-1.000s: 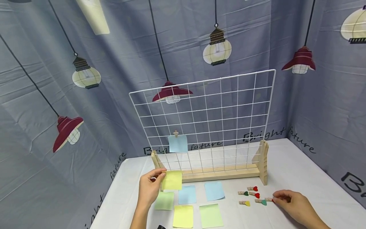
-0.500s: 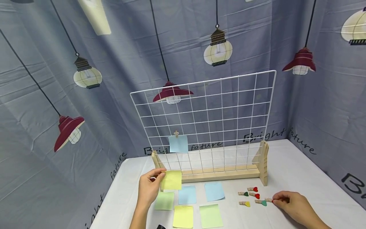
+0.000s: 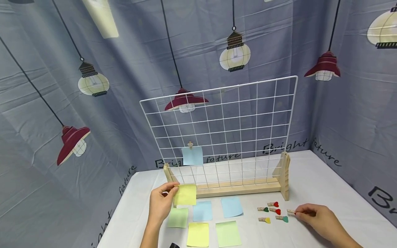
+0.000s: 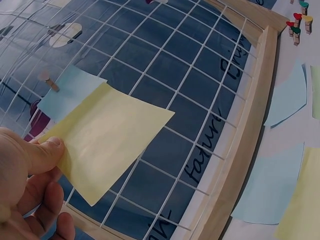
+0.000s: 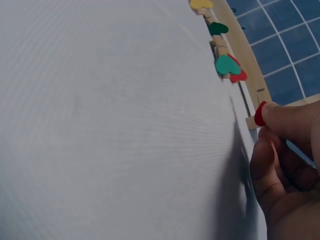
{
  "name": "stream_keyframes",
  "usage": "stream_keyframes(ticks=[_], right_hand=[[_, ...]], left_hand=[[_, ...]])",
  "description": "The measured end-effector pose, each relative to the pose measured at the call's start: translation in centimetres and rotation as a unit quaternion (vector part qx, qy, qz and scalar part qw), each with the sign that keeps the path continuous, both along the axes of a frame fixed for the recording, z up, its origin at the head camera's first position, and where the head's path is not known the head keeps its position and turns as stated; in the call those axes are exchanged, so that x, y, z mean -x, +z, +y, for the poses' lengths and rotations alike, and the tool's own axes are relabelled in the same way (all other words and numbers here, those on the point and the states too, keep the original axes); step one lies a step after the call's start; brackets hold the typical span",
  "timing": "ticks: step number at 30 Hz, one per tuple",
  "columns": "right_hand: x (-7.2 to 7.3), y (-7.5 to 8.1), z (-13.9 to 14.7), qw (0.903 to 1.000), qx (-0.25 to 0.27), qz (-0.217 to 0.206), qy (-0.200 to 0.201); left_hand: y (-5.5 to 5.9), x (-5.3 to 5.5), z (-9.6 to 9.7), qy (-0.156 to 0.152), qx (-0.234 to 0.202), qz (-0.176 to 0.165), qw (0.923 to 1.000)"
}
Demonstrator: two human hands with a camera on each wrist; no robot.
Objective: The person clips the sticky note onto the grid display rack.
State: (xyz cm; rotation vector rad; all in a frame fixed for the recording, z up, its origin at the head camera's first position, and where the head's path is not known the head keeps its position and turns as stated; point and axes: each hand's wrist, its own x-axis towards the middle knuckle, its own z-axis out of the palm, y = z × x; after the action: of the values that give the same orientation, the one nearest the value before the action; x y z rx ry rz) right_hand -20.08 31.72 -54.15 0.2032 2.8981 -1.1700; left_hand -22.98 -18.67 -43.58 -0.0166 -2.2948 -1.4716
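My left hand [image 3: 160, 204] pinches a yellow sticky note [image 3: 185, 195] by its left edge, in front of the lower left of a white wire grid [image 3: 233, 125]. In the left wrist view the thumb lies on the face of the note [image 4: 112, 140]. Over on the right, my right hand [image 3: 321, 220] pinches a small wooden clothespin [image 3: 290, 211] between thumb and fingers. Its red heart [image 5: 259, 115] shows at the thumb tip in the right wrist view. A blue sticky note [image 3: 192, 156] hangs on the grid under a heart-topped clothespin [image 3: 190, 144].
Several sticky notes lie on the white table, among them a blue note [image 3: 202, 211], a yellow note [image 3: 198, 235] and a green note [image 3: 228, 234]. Loose clothespins, including a yellow-heart clothespin [image 3: 264, 220], lie between them and my right hand. A wooden base [image 3: 238, 188] supports the grid.
The right hand's clothespin has come slightly up and away from the teal-heart clothespin beside it. My left hand and its yellow note have stayed nearly still.
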Motion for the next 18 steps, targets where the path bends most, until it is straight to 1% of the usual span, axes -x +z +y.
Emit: stream_keyframes(ticks=[5,8,10,14,18], right_hand=[[0.0,0.7,-0.1,0.9996,0.024,-0.004,-0.013],[-0.1,1.1,-0.3,0.9988,0.045,-0.011,-0.014],[-0.2,1.4,-0.4,0.9984,0.055,-0.006,-0.012],[-0.2,2.5,-0.8,0.9975,0.068,0.016,-0.006],[-0.3,3.6,-1.1,0.9960,0.069,0.056,0.005]], left_hand=[[0.0,-0.1,0.1,-0.003,-0.004,-0.006,1.0000],[-0.1,-0.2,0.2,-0.005,-0.003,-0.008,0.9999],[-0.2,-0.3,0.2,-0.007,-0.002,-0.008,0.9999],[-0.3,-0.2,0.3,-0.011,-0.005,-0.008,0.9999],[-0.2,0.0,0.5,-0.015,-0.010,-0.010,0.9998]])
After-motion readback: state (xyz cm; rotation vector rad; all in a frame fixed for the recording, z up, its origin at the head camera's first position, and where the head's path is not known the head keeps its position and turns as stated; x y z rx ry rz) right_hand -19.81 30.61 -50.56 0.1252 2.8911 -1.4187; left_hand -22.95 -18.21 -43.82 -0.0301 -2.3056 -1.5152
